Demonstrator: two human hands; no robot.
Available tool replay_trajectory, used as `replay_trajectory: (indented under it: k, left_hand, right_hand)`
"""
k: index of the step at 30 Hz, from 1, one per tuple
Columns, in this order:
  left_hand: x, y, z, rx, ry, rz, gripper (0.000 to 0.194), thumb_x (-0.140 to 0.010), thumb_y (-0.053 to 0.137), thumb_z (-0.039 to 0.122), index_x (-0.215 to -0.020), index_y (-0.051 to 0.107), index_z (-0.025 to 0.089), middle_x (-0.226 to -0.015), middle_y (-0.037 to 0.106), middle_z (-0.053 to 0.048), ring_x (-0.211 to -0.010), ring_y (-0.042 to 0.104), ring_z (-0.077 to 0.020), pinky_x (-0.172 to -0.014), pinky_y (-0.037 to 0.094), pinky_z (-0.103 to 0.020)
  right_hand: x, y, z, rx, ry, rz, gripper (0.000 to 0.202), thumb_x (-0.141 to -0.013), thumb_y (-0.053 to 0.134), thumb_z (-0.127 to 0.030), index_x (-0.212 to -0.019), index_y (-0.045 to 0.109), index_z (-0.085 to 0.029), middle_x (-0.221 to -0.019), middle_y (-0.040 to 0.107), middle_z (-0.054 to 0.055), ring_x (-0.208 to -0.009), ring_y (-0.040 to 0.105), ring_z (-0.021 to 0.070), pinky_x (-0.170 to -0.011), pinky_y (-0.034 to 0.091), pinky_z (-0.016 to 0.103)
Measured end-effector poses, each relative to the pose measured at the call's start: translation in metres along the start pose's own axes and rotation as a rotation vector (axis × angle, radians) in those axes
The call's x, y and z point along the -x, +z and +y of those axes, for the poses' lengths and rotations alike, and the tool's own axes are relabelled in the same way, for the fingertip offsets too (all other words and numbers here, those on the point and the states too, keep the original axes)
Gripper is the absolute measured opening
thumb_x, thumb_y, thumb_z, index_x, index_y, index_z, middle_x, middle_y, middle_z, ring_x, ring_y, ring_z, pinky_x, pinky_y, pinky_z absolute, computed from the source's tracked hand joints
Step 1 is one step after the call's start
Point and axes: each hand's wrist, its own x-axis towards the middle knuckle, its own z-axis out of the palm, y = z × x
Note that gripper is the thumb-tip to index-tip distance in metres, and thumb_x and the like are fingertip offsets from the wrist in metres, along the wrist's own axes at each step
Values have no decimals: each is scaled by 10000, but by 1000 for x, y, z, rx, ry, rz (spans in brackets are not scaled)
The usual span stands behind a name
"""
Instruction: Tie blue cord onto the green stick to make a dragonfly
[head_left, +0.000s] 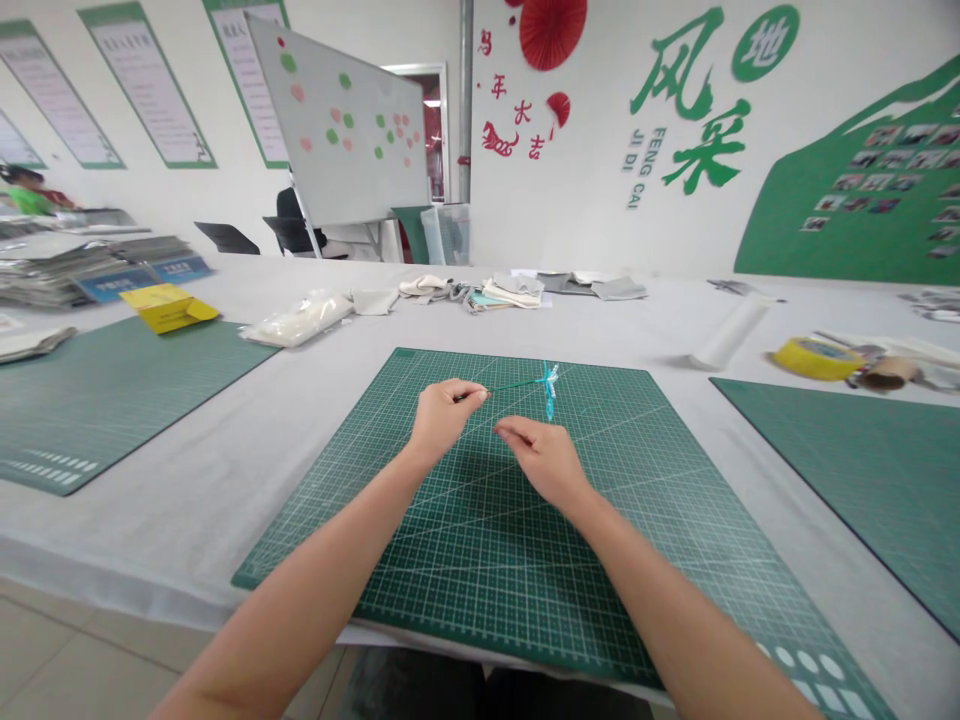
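Bare forearms [322, 570] reach over a green gridded cutting mat [480, 560], the left hand [444, 418] pinching a thin green stem [517, 385] above it, long axis running rightward, its blue-and-white flower [551, 378] nearer the right hand [546, 458], whose grip cannot be told as loaded or vacant.

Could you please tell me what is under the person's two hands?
Below the left hand and right hand lies the green cutting mat, its printed grid visible between the forearms. The parts covered by the hands and forearms cannot be seen.
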Motion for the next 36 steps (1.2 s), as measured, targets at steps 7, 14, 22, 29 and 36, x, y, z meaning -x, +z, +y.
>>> replay_trajectory:
  k: [7,14,22,29,36]
  left_hand:
    - [1,-2,4,-158,63,-6,167,-821,563,272,-805,724,229,-814,711,0,-794,638,-163,-745,459,-296]
    - [5,0,6,-354,163,-61,202,-859,525,283,-854,722,237,-829,696,-2,-784,621,-158,-712,435,-277]
    - [8,1,15,-538,362,-193,214,-883,505,268,-866,715,230,-819,693,-9,-803,604,-167,-748,352,-314]
    - [8,-3,21,-527,535,-398,233,-897,483,266,-860,711,241,-806,684,-13,-794,582,-159,-727,308,-314]
    - [4,-8,24,-328,475,-515,195,-874,525,260,-842,715,229,-803,681,-12,-793,598,-153,-743,364,-298]
  right_hand:
    - [3,-7,-7,24,-85,79,251,-918,437,-267,-948,686,-258,-960,718,-1,-865,657,179,-772,467,293]
    - [4,-17,-9,96,-109,215,259,-927,430,-294,-956,680,-232,-983,720,26,-903,661,183,-782,472,284]
    - [3,-24,-4,179,-130,271,265,-929,425,-298,-947,677,-220,-963,720,31,-869,660,177,-768,455,275]
    - [-7,-42,11,143,-5,244,246,-891,474,-322,-865,698,-223,-782,698,15,-708,613,163,-652,408,274]
    - [-17,-56,37,-131,213,43,246,-735,634,-419,-748,695,-182,-441,298,-78,-440,274,80,-456,209,239]
